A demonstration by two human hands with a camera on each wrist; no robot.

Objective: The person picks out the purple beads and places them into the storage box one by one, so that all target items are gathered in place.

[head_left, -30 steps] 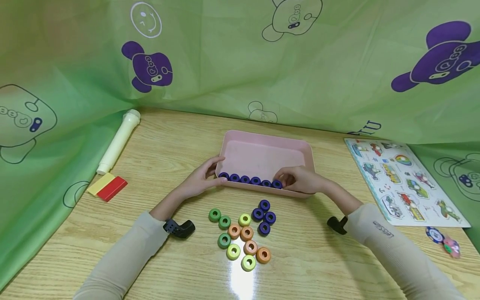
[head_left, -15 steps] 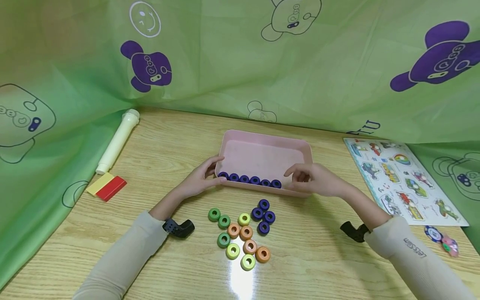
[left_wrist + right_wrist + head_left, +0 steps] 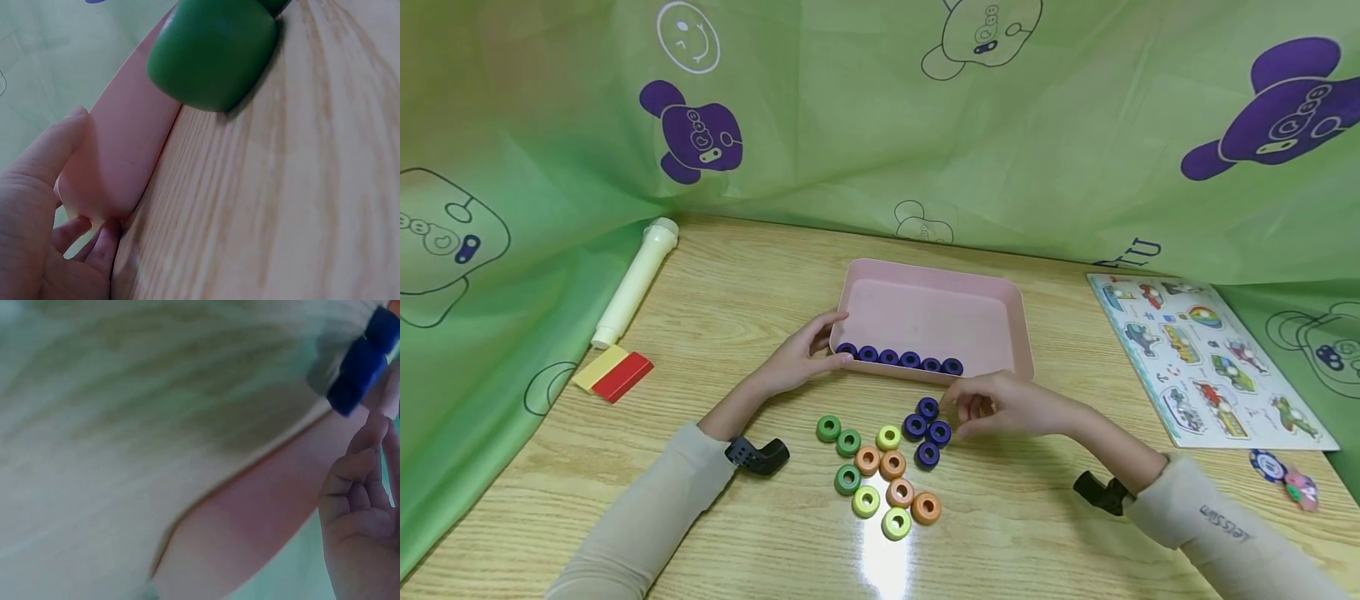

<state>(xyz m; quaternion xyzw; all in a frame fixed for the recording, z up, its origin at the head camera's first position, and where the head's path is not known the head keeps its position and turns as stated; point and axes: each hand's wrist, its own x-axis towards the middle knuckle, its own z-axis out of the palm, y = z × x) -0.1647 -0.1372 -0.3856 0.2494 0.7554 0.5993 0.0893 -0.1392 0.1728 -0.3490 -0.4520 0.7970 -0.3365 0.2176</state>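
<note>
A shallow pink tray (image 3: 936, 312) lies on the wooden table, with a row of several dark blue beads (image 3: 910, 361) along its near wall. My left hand (image 3: 801, 357) holds the tray's near left corner, thumb on the front rim and fingers round the side; in the left wrist view the fingers (image 3: 103, 250) curl at the tray's lower edge. Just outside the tray, my right hand (image 3: 1018, 406) is beside a small cluster of loose dark blue beads (image 3: 938, 433), index fingertip close to the farthest one. Nothing shows between its bent fingers in the right wrist view.
Green beads (image 3: 848, 442), yellow beads (image 3: 866, 502) and orange beads (image 3: 892, 466) lie loose nearer me. At left are a white toy microphone (image 3: 636, 283) and a yellow-red piece (image 3: 613, 373). A picture puzzle board (image 3: 1213, 362) and a poker chip (image 3: 1267, 466) lie right.
My right hand has left the end of the bead row, moved out over the tray's front wall and come down beside the loose blue beads. The left hand has stayed at the corner.
</note>
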